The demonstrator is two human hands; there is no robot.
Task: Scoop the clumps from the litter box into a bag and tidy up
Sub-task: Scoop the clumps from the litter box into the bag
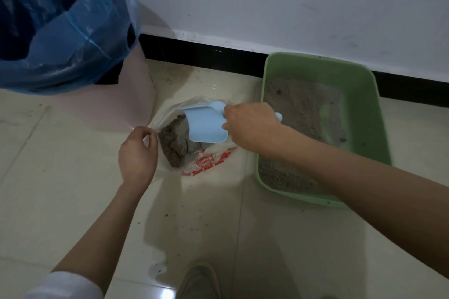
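A green litter box [364, 94] with grey litter stands on the floor at the right, by the wall. Left of it lies a clear plastic bag with red print [211, 160], its mouth held apart. Grey clumps [176, 139] sit inside the bag. My right hand [250, 126] grips the handle of a light blue scoop [205, 126], which is tipped over the bag's mouth above the clumps. My left hand [138, 153] pinches the bag's left edge.
A pink bin lined with a blue bag [60, 31] stands at the far left against the wall. Litter grains are scattered on the beige tiles. A shoe [199, 281] shows at the bottom edge. A black skirting runs along the white wall.
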